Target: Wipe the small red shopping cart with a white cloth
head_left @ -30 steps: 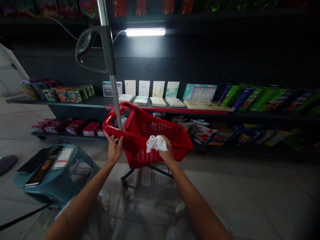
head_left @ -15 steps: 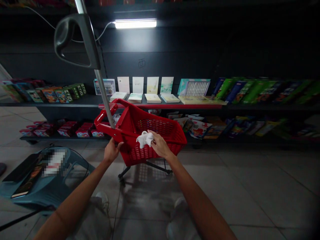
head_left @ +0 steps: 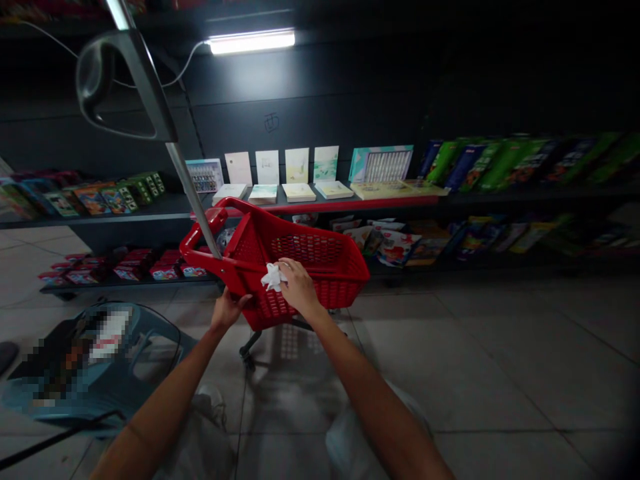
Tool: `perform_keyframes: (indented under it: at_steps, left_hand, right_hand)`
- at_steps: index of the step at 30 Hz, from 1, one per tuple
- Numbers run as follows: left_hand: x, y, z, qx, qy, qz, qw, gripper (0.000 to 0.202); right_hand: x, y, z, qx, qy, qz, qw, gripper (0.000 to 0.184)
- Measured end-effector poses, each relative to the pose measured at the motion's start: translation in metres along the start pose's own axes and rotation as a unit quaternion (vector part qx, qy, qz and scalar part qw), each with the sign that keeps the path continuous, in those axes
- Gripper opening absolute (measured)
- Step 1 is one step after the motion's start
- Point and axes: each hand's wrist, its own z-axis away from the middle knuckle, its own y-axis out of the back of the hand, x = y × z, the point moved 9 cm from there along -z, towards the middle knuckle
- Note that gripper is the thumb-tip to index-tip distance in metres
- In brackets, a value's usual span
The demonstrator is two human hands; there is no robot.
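Note:
A red plastic shopping basket (head_left: 313, 257) sits on a wheeled trolley frame, tilted in the middle of the view. A metal pole (head_left: 193, 193) rises from its rim to a black plastic handle (head_left: 125, 87). My left hand (head_left: 227, 312) wraps the basket's near edge, below the pole. My right hand (head_left: 300, 290) presses a bunched white cloth (head_left: 273, 277) against the near wall of the basket. Most of the cloth is hidden under my fingers.
A teal plastic stool (head_left: 160, 343) with pixelated items on it stands at left. Dark shelves (head_left: 320, 207) behind the basket hold books, cards and boxes. A strip lamp (head_left: 251, 41) lights the wall. My knees show below, above a tiled floor (head_left: 475, 347).
My right hand and the cloth have slid left along the basket towards my left hand. Less of the cloth shows. The whole scene has shifted left and up in view.

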Motion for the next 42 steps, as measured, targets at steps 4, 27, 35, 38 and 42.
perform_keyframes:
  at_steps: [4, 27, 35, 38, 42]
  left_hand:
    - [0.002, 0.003, 0.0, -0.003, -0.001, -0.023, 1.0, 0.061]
    - [-0.016, 0.025, -0.005, 0.018, 0.02, -0.019, 0.999, 0.062]
    - [-0.023, 0.029, -0.007, 0.054, 0.018, 0.002, 0.998, 0.067]
    - [-0.022, 0.023, -0.008, 0.066, 0.02, -0.005, 0.998, 0.07]
    - [-0.019, 0.017, -0.01, 0.074, 0.02, 0.01, 0.997, 0.07]
  right_hand:
    - [0.026, 0.019, 0.009, -0.043, -0.007, 0.066, 0.997, 0.048]
    - [0.166, 0.071, 0.036, 0.036, -0.146, 0.141, 0.979, 0.046]
    - [0.179, 0.052, 0.02, 0.069, -0.142, 0.101, 0.982, 0.055]
    - [0.191, 0.049, 0.018, 0.136, -0.156, 0.048, 0.977, 0.059]
    - [0.197, 0.043, 0.019, 0.233, -0.205, 0.001, 0.951, 0.052]
